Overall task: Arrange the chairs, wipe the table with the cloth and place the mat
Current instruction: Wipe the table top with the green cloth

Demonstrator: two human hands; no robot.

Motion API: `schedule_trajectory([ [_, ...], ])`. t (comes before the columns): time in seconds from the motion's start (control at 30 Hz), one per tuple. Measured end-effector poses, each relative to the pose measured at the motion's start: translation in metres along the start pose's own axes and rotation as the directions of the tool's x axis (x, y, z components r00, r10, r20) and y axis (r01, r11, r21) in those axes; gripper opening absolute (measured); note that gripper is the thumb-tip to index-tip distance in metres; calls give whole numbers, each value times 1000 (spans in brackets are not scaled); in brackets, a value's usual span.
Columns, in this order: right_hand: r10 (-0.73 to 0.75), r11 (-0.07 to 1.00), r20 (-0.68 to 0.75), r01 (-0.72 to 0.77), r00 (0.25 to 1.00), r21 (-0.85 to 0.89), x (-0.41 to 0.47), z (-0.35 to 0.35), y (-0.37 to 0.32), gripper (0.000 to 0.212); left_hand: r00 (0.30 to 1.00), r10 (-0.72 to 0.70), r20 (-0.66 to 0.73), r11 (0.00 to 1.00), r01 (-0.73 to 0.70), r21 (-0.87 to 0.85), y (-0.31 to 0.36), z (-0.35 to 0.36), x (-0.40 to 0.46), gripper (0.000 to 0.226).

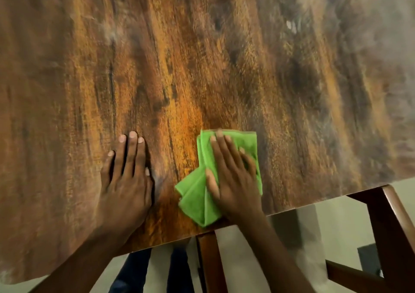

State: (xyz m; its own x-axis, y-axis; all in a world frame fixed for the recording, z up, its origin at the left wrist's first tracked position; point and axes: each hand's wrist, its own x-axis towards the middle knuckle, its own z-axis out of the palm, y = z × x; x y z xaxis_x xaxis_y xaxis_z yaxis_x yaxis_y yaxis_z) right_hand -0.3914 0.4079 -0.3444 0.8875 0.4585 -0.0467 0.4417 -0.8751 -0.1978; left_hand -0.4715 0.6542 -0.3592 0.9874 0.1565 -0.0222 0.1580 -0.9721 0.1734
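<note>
While the right hand (233, 176) presses flat with spread fingers on the folded green cloth (199, 198), the cloth's long axis runs away from the near edge of the table (202, 68). The cloth looks soft and fuzzy, the table is rough-grained brown wood, and the left hand (125, 180) lies open on the wood just beside it.

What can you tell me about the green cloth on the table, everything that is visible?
The bright green, soft-looking cloth is folded into several layers, with loose corners fanning out toward the near table edge. It lies flat on the brown wood-grain table, close to that edge. The right hand presses on it with spread fingers, palm down, covering its middle. The left hand rests on the table beside it, not touching it.
</note>
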Motion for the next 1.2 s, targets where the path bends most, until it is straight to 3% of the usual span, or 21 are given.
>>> schedule_trajectory([
  [0.2, 33, 997, -6, -33, 999, -69, 77, -19, 20, 67, 997, 0, -72, 1000, -1, -6, -3, 11, -2, 66],
  [0.6, 142, 988, 1, -142, 990, -64, -66, -14, 43, 71, 999, -51, 18, 991, 53, -127, 32, -16, 4, 64],
  [0.77, 85, 996, -12, -85, 996, -30, 14, -22, 46, 68, 998, 28, 65, 980, -15, -197, 121, -18, 35, 61],
  [0.87, 57, 997, 22, -56, 998, -47, 85, -35, 62, 67, 995, -18, 94, 972, 40, -231, 171, -9, 54, 63],
  [0.97, 26, 998, 29, -24, 999, -63, 105, -39, 76, 67, 996, -81, 29, 953, 86, -292, 194, 2, 73, 63],
  [1.2, 122, 992, -29, -123, 992, -41, -29, -29, 114, 70, 999, 5, -39, 977, -13, -214, 181, 19, 76, 63],
])
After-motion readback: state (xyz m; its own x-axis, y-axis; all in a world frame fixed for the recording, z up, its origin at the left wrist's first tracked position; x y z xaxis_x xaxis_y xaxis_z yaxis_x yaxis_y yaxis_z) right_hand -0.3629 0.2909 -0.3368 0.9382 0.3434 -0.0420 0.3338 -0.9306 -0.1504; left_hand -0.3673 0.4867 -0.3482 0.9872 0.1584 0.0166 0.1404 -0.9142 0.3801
